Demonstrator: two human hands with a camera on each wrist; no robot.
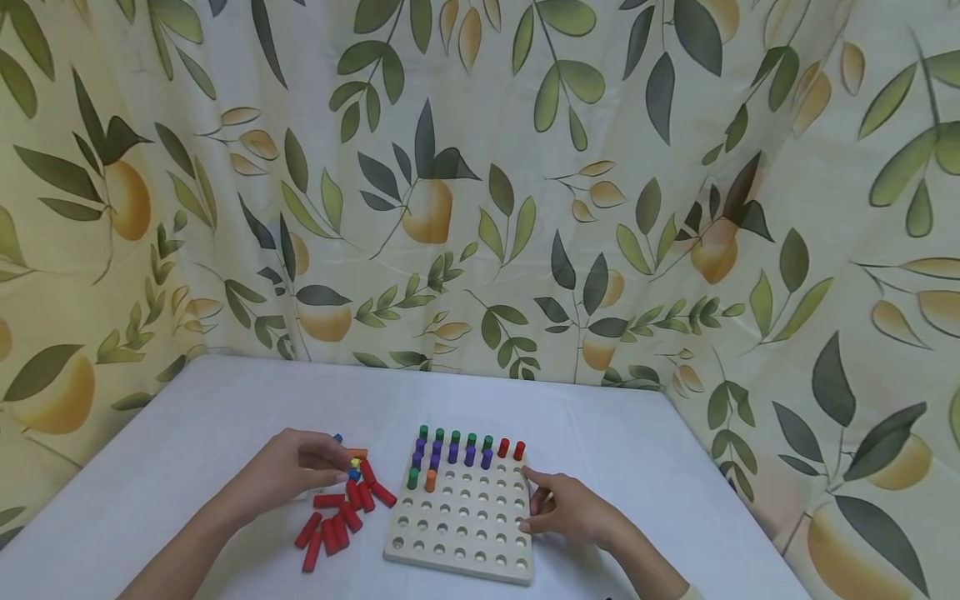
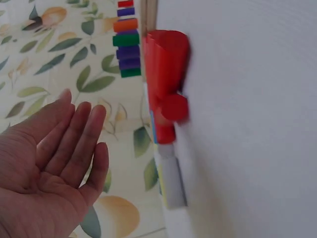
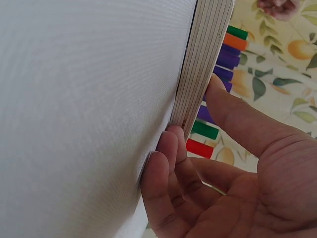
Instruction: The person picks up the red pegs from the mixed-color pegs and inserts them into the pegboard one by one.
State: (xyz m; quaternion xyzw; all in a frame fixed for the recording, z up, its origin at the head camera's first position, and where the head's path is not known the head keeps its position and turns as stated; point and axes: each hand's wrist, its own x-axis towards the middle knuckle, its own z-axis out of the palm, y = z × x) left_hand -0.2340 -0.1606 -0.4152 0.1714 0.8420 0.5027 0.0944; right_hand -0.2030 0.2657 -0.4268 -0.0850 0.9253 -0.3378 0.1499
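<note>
A pale wooden pegboard (image 1: 461, 517) lies on the white table. Green, purple and red pegs fill much of its far rows; a green peg (image 1: 412, 478) and an orange peg (image 1: 431, 481) stand nearer. My right hand (image 1: 570, 508) grips the board's right edge; in the right wrist view its thumb (image 3: 233, 111) is at the top face and fingertips touch the side. My left hand (image 1: 288, 467) hovers over a loose pile of red pegs (image 1: 334, 533), fingers loosely bent. The left wrist view shows its palm (image 2: 54, 183) holding nothing. A yellow-and-blue piece (image 1: 355, 468) shows by its fingertips.
An orange peg (image 1: 357, 453) lies loose behind the red ones, left of the board. Blue bits show near it, partly hidden by the left hand. A leaf-and-fruit patterned curtain (image 1: 480, 208) hangs behind and beside the white table (image 1: 247, 392).
</note>
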